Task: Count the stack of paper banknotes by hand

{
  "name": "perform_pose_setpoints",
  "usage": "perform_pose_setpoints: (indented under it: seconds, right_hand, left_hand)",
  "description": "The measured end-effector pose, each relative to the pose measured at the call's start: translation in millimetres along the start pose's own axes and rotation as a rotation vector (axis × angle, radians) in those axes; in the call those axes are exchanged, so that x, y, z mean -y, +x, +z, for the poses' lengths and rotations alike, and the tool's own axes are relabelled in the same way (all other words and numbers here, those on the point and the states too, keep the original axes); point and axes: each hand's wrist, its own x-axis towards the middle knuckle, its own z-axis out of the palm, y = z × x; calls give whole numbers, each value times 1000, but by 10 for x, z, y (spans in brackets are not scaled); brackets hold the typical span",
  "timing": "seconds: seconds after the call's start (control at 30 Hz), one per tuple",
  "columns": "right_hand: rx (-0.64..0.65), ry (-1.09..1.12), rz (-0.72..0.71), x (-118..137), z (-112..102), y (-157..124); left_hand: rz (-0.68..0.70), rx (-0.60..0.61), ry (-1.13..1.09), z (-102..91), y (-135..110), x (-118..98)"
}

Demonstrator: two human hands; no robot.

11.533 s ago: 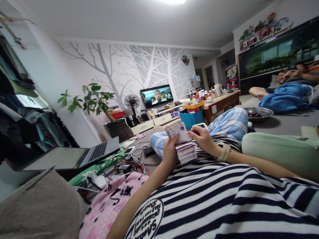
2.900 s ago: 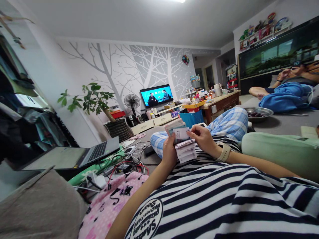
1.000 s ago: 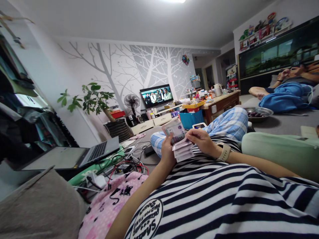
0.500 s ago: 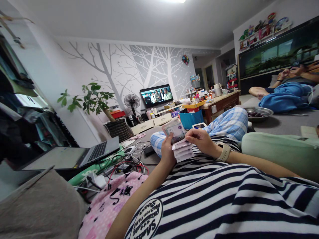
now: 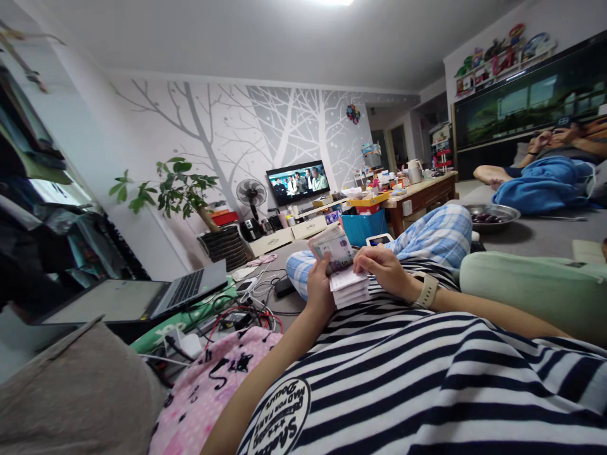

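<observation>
I lie back in a striped shirt with a thick stack of banknotes (image 5: 342, 268) held above my belly. My left hand (image 5: 318, 289) grips the stack from the left side, fingers wrapped round it. My right hand (image 5: 386, 266), with a beige watch (image 5: 428, 290) on the wrist, pinches the folded-down notes at the stack's right edge. The upper notes stand up and the lower ones hang folded toward me. A phone (image 5: 378, 239) lies just beyond my hands, on my blue plaid knee (image 5: 436, 230).
An open laptop (image 5: 156, 297) sits at left beside tangled cables (image 5: 241, 313) and a pink cushion (image 5: 208, 385). A green pillow (image 5: 531, 284) lies at right. Another person reclines under a blue blanket (image 5: 545, 183) near a metal bowl (image 5: 490, 217). Far off are a television (image 5: 298, 182), a fan (image 5: 251, 193) and a plant (image 5: 175, 189).
My right hand has folded another note down onto the lower bundle and slid slightly lower. The stack and my left hand stay in the same place. The television picture has changed.
</observation>
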Motion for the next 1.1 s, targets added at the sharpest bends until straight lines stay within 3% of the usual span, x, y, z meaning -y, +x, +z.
perform_pose_setpoints:
  seconds: [0.2, 0.4, 0.63, 0.83, 1.1]
  right_hand:
    - [-118, -152, 133, -29, 19, 13]
    - [-195, -22, 229, -77, 26, 28]
    - [-165, -54, 188, -96, 16, 26]
    - [-151, 4, 141, -79, 34, 6]
    - [-127, 40, 84, -47, 38, 1]
  left_hand:
    - [-11, 55, -19, -7, -24, 14]
    - [-32, 98, -59, -7, -45, 30]
    - [-13, 182, -27, -67, 5, 74]
    - [106, 142, 140, -151, 81, 94]
    - [75, 106, 113, -123, 63, 74]
